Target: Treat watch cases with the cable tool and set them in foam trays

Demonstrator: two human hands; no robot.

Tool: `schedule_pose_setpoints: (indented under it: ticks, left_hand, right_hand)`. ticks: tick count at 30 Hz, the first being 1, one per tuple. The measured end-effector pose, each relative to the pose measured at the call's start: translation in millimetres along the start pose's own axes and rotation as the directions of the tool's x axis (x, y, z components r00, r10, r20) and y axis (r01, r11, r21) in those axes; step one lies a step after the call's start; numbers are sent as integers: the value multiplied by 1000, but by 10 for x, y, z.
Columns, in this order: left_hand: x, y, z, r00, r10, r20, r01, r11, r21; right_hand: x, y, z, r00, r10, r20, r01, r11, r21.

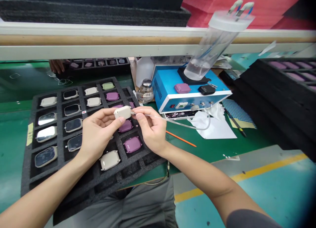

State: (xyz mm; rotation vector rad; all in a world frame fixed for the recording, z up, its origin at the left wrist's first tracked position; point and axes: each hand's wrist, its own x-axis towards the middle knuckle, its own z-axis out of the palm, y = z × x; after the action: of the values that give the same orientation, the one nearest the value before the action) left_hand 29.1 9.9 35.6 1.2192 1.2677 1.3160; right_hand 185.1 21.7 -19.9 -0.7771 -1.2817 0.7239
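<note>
My left hand [96, 131] pinches a small cream watch case [122, 112] above a black foam tray [49, 178]. My right hand [150, 127] is closed on the tip of a thin clear tube [187, 125], held against the case's right edge. The tube runs to a blue box machine [168, 89] behind. The tray's pockets hold several cream, purple and green cases, some screen-up; a purple case [132, 144] and a cream case [110, 160] lie just below my hands.
A clear cylinder [212, 47] stands tilted on the blue machine, with a purple case [182, 88] and a black case [206, 89] beside it. A glass bottle [145, 89], an orange pencil [181, 139], white paper [217, 129] and stacked black trays [276, 99] are nearby. Another person's hand [57, 66] rests far back.
</note>
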Motion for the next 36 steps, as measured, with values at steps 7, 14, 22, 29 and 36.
schedule_pose_setpoints:
  ticks: [7, 14, 22, 29, 36]
  left_hand:
    - [-1, 8, 5, 1000, -1, -4, 1, 1000, -4]
    - [-5, 3, 1, 1000, 3, 0, -3, 1000, -7]
    - [-6, -3, 1, 1000, 2, 4, -2, 1000, -5]
    - [-7, -6, 2, 1000, 9, 12, -9, 1000, -18]
    - [-9, -8, -4, 1000, 12, 13, -12, 1000, -9]
  right_hand:
    - [-3, 8, -1, 1000, 1, 1, -1, 1000, -2]
    - [-5, 8, -4, 1000, -4, 1, 4, 1000, 17]
    - [-7, 16, -4, 1000, 3, 2, -3, 1000, 9]
    - [-14, -5, -2, 1000, 23, 1, -23, 999, 33]
    - [-13, -3, -5, 1000, 18, 0, -18, 999, 31]
